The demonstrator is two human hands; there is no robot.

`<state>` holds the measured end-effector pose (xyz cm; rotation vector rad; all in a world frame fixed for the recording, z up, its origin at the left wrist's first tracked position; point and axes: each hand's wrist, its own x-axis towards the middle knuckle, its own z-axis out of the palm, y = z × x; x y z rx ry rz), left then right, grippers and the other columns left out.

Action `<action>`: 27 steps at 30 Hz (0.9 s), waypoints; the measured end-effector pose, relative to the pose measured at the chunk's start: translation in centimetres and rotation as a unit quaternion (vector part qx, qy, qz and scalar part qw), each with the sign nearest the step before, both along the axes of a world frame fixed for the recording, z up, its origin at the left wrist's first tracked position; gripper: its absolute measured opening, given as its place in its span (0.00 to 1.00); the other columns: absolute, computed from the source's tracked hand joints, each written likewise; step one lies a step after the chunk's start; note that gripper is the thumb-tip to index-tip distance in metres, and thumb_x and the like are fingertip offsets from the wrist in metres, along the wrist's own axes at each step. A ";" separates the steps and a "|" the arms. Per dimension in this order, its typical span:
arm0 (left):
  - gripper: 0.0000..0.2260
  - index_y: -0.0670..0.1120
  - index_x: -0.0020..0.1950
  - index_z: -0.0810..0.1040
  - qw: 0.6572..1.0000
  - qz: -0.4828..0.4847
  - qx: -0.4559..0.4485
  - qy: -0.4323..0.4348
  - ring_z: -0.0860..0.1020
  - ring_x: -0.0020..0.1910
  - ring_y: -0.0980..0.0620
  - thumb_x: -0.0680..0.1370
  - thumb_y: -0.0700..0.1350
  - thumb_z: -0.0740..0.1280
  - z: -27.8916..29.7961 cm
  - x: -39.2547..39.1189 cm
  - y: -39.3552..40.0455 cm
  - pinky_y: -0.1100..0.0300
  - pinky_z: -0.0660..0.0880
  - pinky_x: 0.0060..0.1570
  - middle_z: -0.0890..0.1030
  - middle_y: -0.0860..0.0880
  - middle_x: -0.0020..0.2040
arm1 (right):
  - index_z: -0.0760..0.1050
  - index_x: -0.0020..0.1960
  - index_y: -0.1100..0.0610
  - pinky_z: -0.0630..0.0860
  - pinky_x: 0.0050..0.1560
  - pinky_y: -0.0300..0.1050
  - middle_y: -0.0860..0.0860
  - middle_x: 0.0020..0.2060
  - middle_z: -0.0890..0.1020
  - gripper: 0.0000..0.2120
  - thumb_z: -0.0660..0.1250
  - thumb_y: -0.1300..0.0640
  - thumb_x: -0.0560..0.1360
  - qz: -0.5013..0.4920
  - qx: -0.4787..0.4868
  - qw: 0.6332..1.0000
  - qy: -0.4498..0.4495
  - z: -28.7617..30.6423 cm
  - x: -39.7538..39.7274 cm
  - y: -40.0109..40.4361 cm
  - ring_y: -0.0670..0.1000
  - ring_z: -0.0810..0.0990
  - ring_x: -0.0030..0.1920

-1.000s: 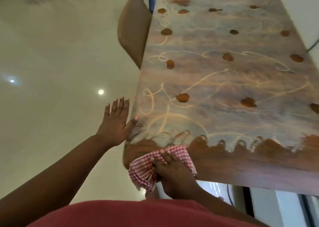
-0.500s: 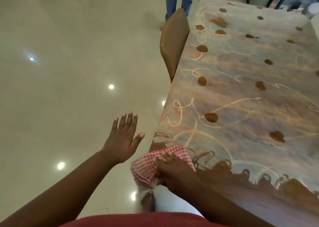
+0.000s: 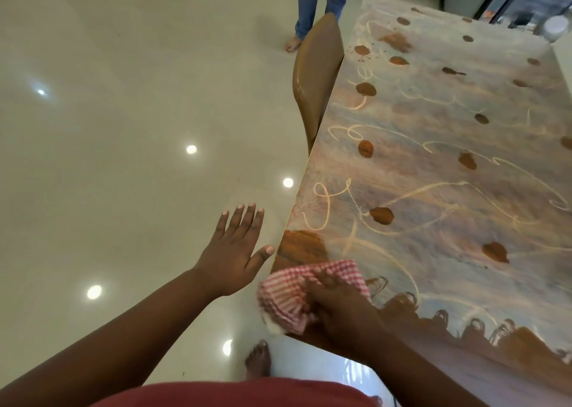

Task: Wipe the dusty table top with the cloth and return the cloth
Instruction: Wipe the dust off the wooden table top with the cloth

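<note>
The red-and-white checked cloth is lying bunched at the near left corner of the long dust-coated wooden table top, part of it hanging over the edge. The right hand is pressing down on it, fingers curled into the fabric and gripping it against the wood. Just around the cloth the dark brown wood is showing through, and a ragged brown strip is running along the near edge; the rest of the top is wearing a pale film marked with looping lines and round brown spots. The left hand is hovering beside the table's left edge over the floor, fingers spread, holding nothing, thumb tip near the corner but not touching it. A bare foot is showing below the cloth on the glossy cream floor, which is reflecting ceiling lights. Further along the left side, a tan curved chair back is standing tight against the table edge. Beyond it, someone's legs in blue jeans are standing barefoot.
</note>
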<state>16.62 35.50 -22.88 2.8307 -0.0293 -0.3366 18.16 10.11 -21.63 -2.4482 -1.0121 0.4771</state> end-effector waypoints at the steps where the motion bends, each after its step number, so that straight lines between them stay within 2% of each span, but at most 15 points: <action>1: 0.36 0.48 0.74 0.31 1.000 0.005 -0.012 0.000 0.32 0.75 0.49 0.73 0.68 0.31 -0.1 0.2 -0.2 0.56 0.24 0.68 0.35 0.49 0.76 | 0.76 0.63 0.51 0.64 0.65 0.44 0.54 0.62 0.78 0.19 0.59 0.48 0.75 -0.027 -0.012 0.999 0.020 -0.3 0.9 -1.4 0.56 0.76 0.62; 4: 0.38 0.48 0.74 0.31 0.998 0.023 -0.050 0.002 0.32 0.75 0.49 0.71 0.70 0.31 0.0 1.1 -1.2 0.57 0.25 0.68 0.34 0.50 0.75 | 0.74 0.66 0.54 0.63 0.64 0.43 0.56 0.64 0.76 0.18 0.64 0.59 0.76 -0.143 -0.003 0.990 0.005 -1.4 4.7 -1.9 0.58 0.73 0.64; 6: 0.38 0.47 0.75 0.33 0.998 0.017 -0.054 0.002 0.33 0.75 0.49 0.72 0.69 0.31 0.2 2.0 -2.2 0.56 0.26 0.68 0.34 0.49 0.76 | 0.70 0.70 0.51 0.56 0.71 0.46 0.54 0.71 0.69 0.20 0.62 0.57 0.78 -0.207 -0.011 0.978 -0.003 -1.9 5.6 0.6 0.56 0.65 0.71; 8: 0.37 0.46 0.77 0.35 0.999 0.003 -0.048 0.000 0.33 0.76 0.48 0.74 0.67 0.33 0.5 3.0 -3.1 0.55 0.27 0.69 0.36 0.46 0.78 | 0.68 0.71 0.49 0.52 0.73 0.49 0.53 0.73 0.66 0.21 0.61 0.54 0.78 -0.193 -0.007 0.981 -0.005 -2.3 4.4 2.6 0.55 0.60 0.73; 10: 0.37 0.45 0.77 0.36 0.998 -0.011 -0.059 -0.001 0.34 0.76 0.48 0.75 0.66 0.35 0.8 3.7 -4.0 0.53 0.29 0.71 0.38 0.45 0.79 | 0.69 0.70 0.49 0.55 0.70 0.50 0.55 0.71 0.68 0.21 0.61 0.53 0.77 -0.125 -0.014 0.992 0.002 -2.1 1.8 2.1 0.57 0.64 0.71; 13: 0.39 0.46 0.78 0.37 0.995 -0.013 -0.096 -0.003 0.34 0.76 0.50 0.73 0.68 0.34 1.4 4.4 -4.4 0.54 0.29 0.72 0.38 0.46 0.79 | 0.75 0.64 0.50 0.65 0.64 0.49 0.55 0.61 0.79 0.21 0.67 0.52 0.71 -0.062 -0.014 0.998 -0.013 -1.6 -1.3 -3.1 0.56 0.76 0.62; 15: 0.36 0.47 0.78 0.37 0.994 -0.007 -0.104 -0.008 0.34 0.76 0.51 0.75 0.66 0.36 1.6 5.1 -4.5 0.56 0.29 0.71 0.38 0.47 0.79 | 0.77 0.62 0.49 0.68 0.63 0.48 0.53 0.59 0.81 0.23 0.72 0.57 0.67 -0.128 -0.010 0.992 -0.007 -1.4 -1.1 -7.7 0.55 0.78 0.60; 17: 0.35 0.46 0.78 0.38 0.995 -0.007 -0.099 -0.009 0.35 0.76 0.50 0.76 0.63 0.39 1.6 5.4 -4.8 0.56 0.30 0.71 0.40 0.46 0.79 | 0.76 0.64 0.50 0.64 0.66 0.47 0.56 0.63 0.77 0.24 0.73 0.61 0.70 -0.214 -0.023 0.976 0.018 -1.3 1.0 -10.4 0.56 0.74 0.65; 20: 0.36 0.45 0.78 0.39 0.995 -0.031 -0.090 0.009 0.36 0.77 0.48 0.76 0.64 0.39 1.6 5.7 -6.0 0.53 0.31 0.72 0.41 0.45 0.79 | 0.77 0.62 0.54 0.62 0.69 0.51 0.57 0.65 0.75 0.18 0.69 0.58 0.73 -0.274 -0.018 0.962 -0.015 -2.1 3.7 -8.2 0.58 0.70 0.68; 22: 0.37 0.45 0.78 0.39 0.995 -0.057 -0.076 0.010 0.36 0.77 0.47 0.75 0.65 0.37 1.5 5.9 -7.5 0.52 0.30 0.71 0.40 0.44 0.79 | 0.77 0.60 0.51 0.61 0.71 0.53 0.53 0.66 0.75 0.15 0.65 0.51 0.75 -0.251 -0.014 0.968 -0.021 -2.2 3.3 -5.1 0.55 0.67 0.70; 24: 0.35 0.46 0.78 0.36 0.994 -0.095 -0.060 0.008 0.35 0.76 0.46 0.78 0.66 0.37 1.2 6.0 -9.2 0.54 0.28 0.70 0.38 0.44 0.79 | 0.76 0.61 0.50 0.61 0.71 0.53 0.52 0.66 0.76 0.17 0.61 0.48 0.74 -0.185 -0.012 0.983 -0.011 -2.3 1.4 -4.1 0.54 0.67 0.70; 27: 0.34 0.47 0.76 0.33 0.988 -0.149 -0.037 0.005 0.31 0.75 0.49 0.77 0.65 0.38 0.8 6.0 -11.9 0.56 0.24 0.68 0.36 0.46 0.78 | 0.75 0.64 0.49 0.58 0.68 0.48 0.54 0.63 0.77 0.20 0.60 0.48 0.74 -0.136 -0.026 0.990 -0.012 -2.0 -0.9 -8.5 0.54 0.72 0.67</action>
